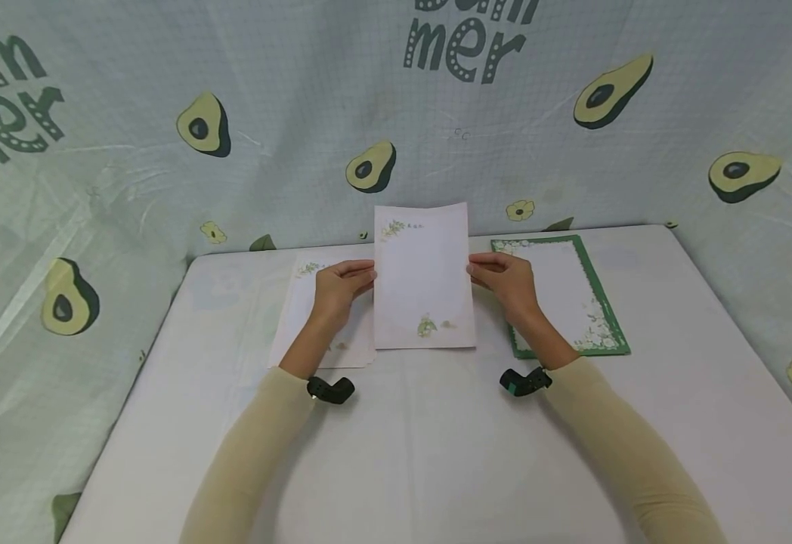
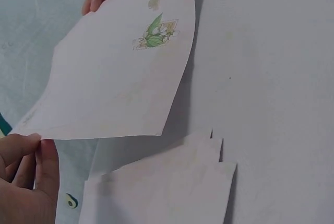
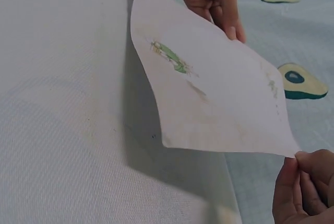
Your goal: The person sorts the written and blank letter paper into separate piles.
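Observation:
A sheet of pale pink-edged paper (image 1: 425, 279) with small green floral prints is held up over the middle of the table. My left hand (image 1: 343, 289) pinches its left edge between thumb and fingers, and my right hand (image 1: 508, 283) pinches the right edge. In both wrist views the sheet bends slightly, with a shadow beneath it. Below the left hand lies a loose stack of similar sheets (image 1: 294, 321), its edges uneven in the left wrist view. Partly behind the right hand and forearm sits a green-bordered floral sheet or stack (image 1: 566, 295).
The white-covered table (image 1: 409, 446) runs back to a hanging cloth (image 1: 287, 113) printed with avocados and lettering. Dark straps with small devices (image 1: 331, 390) sit at both wrists, next to the beige sleeves (image 1: 630, 446).

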Demonstrator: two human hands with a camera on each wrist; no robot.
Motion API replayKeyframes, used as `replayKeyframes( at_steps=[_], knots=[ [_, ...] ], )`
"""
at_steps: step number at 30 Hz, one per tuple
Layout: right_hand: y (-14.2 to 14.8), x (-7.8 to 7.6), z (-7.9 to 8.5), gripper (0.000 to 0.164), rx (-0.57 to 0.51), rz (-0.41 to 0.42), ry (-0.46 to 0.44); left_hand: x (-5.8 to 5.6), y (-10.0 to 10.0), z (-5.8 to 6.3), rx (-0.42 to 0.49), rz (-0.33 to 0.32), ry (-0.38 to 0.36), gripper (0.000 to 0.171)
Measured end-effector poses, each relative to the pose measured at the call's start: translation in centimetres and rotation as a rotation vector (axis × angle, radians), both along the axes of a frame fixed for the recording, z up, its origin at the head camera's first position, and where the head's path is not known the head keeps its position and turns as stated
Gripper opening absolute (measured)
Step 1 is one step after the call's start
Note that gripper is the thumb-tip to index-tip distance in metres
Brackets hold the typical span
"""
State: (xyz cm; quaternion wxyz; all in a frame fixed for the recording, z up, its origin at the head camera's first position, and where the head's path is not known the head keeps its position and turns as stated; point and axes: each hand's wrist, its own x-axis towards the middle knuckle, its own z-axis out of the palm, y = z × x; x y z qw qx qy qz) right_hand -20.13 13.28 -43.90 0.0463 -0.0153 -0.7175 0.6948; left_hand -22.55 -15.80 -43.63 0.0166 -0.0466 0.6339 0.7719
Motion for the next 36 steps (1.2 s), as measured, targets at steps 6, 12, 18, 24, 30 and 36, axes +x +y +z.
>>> replayKeyframes(
  at_steps=[6, 12, 18, 24, 30, 36],
  knots=[
    [-0.2, 0.0, 0.1, 0.032, 0.041, 0.033, 0.001, 0.1, -0.3, 0.2, 0.003, -0.009, 0.005, 0.027],
    [-0.5, 0.0, 0.1, 0.035, 0.017, 0.048, -0.024, 0.3, -0.8, 0.4, -0.021, -0.008, -0.006, 0.025],
    [-1.3, -0.1, -0.2, 0.035, -0.046, 0.068, -0.005, 0.6, -1.6, 0.4, -0.046, 0.002, 0.007, 0.025],
    [-2.2, 0.0, -0.3, 0.031, -0.034, 0.077, 0.024, 0.9, -2.5, 0.6, -0.074, 0.013, 0.016, 0.027],
    [-3.2, 0.0, -0.2, 0.029, -0.057, 0.07, 0.031, 0.9, -3.5, 0.6, -0.104, 0.014, 0.022, 0.029],
    [-4.0, -0.1, -0.2, 0.03, -0.073, 0.08, 0.028, 1.2, -4.4, 0.8, -0.127, 0.025, 0.03, 0.029]
  ],
)
